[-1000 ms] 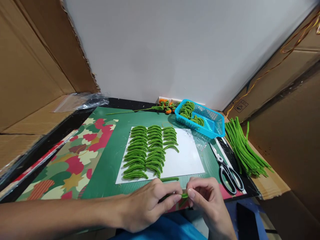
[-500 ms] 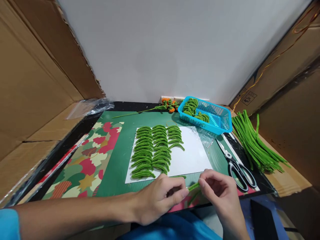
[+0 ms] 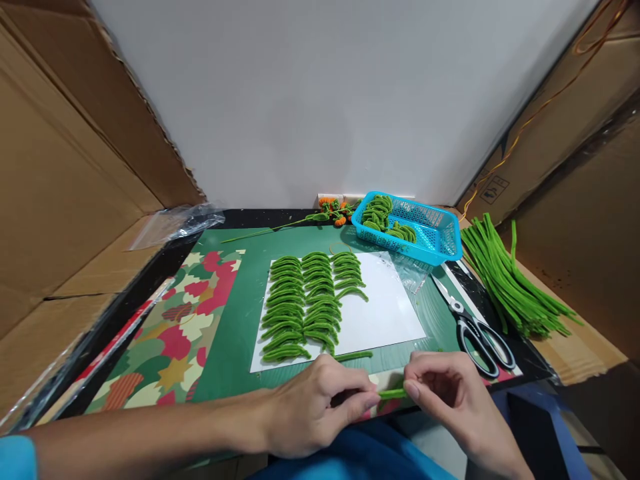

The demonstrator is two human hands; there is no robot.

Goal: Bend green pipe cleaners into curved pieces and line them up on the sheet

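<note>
- Head view: the short green fuzzy stem (image 3: pixel 393 394) spans between the left hand (image 3: pixel 325 403) and the right hand (image 3: pixel 457 393), over the near edge of the counter (image 3: pixel 255 217), the fingers of each hand pinching one end
- It looks light and soft, probably bendable yet able to keep a curve, with little slip; its ends seem good places to grip, lightly enough not to flatten the fuzz
- The blue basket (image 3: pixel 431 256) holds curved green pieces (image 3: pixel 377 210) at its left, its perforated bottom showing at right
</note>
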